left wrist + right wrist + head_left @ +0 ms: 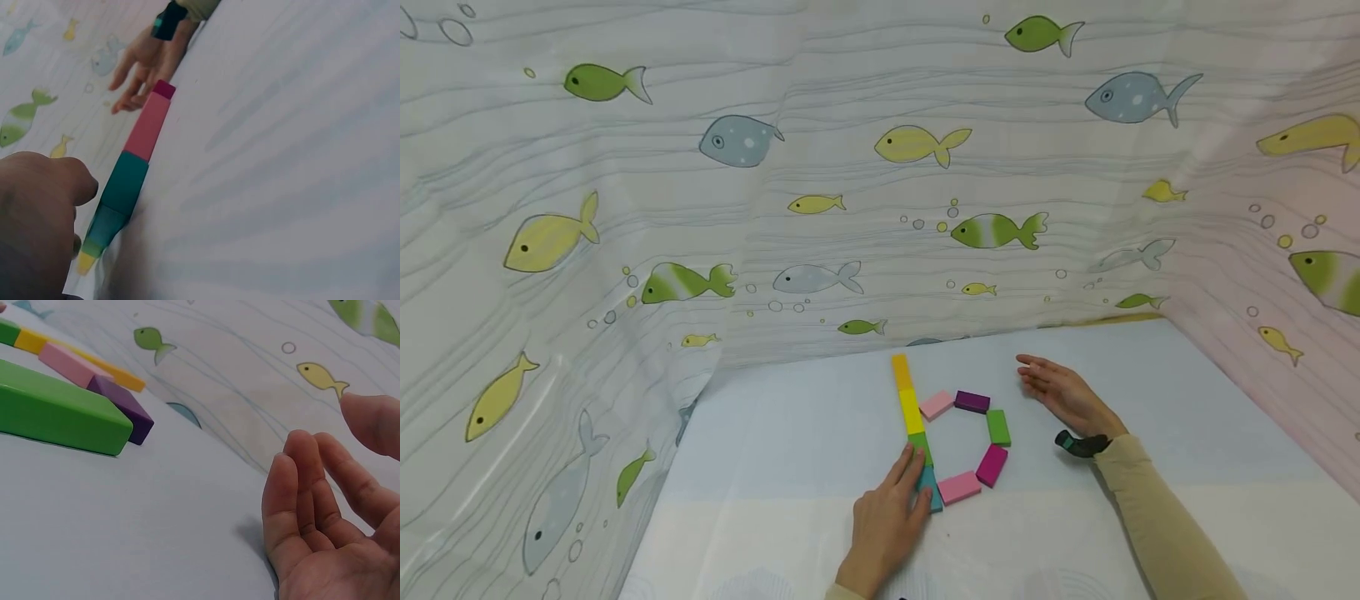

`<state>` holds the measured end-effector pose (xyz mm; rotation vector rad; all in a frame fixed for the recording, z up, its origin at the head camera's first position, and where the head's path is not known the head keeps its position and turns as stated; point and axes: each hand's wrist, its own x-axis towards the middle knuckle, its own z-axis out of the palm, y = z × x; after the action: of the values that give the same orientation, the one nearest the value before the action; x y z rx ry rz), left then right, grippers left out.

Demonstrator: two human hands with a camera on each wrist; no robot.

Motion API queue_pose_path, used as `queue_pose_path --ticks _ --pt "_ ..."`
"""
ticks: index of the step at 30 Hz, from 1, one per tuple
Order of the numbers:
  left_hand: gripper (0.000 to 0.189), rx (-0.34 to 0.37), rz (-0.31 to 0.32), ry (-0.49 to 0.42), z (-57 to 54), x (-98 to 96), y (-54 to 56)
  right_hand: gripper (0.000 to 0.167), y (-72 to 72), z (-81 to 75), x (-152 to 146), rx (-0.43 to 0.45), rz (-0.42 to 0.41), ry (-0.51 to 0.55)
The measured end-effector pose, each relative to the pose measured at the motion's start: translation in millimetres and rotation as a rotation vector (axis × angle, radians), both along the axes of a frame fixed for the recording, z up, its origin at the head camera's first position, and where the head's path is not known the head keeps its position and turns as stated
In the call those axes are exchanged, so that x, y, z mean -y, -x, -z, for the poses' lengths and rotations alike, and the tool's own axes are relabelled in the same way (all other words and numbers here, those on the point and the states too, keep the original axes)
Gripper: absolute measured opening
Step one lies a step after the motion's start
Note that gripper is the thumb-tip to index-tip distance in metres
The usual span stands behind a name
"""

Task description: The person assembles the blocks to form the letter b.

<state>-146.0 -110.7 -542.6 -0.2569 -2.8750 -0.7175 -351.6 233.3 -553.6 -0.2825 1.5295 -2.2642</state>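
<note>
My left hand (886, 514) rests along a straight row of blocks, its fingertips on the green block (924, 454) and its thumb beside the teal block (927, 480). Farther up that row lie a yellow block (912, 412) and an orange block (901, 372). A curve of blocks bulges right from the row: light pink (937, 405), dark purple (972, 402), green (998, 427), magenta (992, 465) and pink (959, 488). To the right of the curve, my right hand (1063, 396) holds nothing, fingers loosely extended. The right wrist view shows its palm and slightly bent fingers (281, 494).
The blocks lie on a pale table (790, 450). Behind and at both sides hangs a white sheet (842, 242) printed with fish and wavy lines. A dark band (1078, 444) is around my right wrist, below a beige sleeve (1165, 525).
</note>
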Motion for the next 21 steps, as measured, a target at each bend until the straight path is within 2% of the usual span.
queue_pose_path --ticks 7,12,17,21 --pt "0.057 0.026 -0.016 0.001 3.3 0.6 0.8 0.040 1.8 3.4 1 0.003 -0.012 0.010" --pt "0.057 0.012 -0.011 -0.019 3.2 2.3 4.0 0.040 5.4 3.3 3 -0.010 -0.011 0.017" --pt "0.056 -0.005 -0.005 -0.087 1.4 7.1 6.2 0.050 6.9 -0.1 3 -0.004 0.004 -0.050" --pt "0.055 -0.070 -0.028 -0.129 -2.9 19.4 8.0 0.066 6.5 -7.1 -2 -0.030 0.013 -0.181"
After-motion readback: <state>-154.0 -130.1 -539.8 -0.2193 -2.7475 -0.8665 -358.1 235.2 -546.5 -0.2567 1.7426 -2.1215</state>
